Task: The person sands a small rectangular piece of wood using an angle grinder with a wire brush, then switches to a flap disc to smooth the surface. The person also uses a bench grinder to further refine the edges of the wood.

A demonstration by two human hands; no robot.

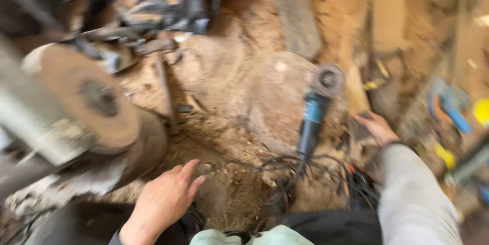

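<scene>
A: State the position of each hand.

B: Left hand [164,199]: low centre, fingers held loosely apart, holding nothing, fingertips at a small metal piece [206,169] on the sawdust-covered floor [229,122]. Right hand [376,127]: extended to the right, fingers resting on a dark flat object [360,132]; the blur hides whether they grip it.

A: Location of the nearest tool?

B: The blue angle grinder [313,117] lies between the hands, disc end away from the person, near the right hand but apart from it. Its cable [285,168] loops across the floor ahead of the knees.

A: Clearance?

B: Open floor lies ahead of the left hand. To its left, the edge of a large round rusty disc [97,99] stands close. A hammer [163,79] lies beyond. The right side is crowded with blue and yellow tools [451,107].
</scene>
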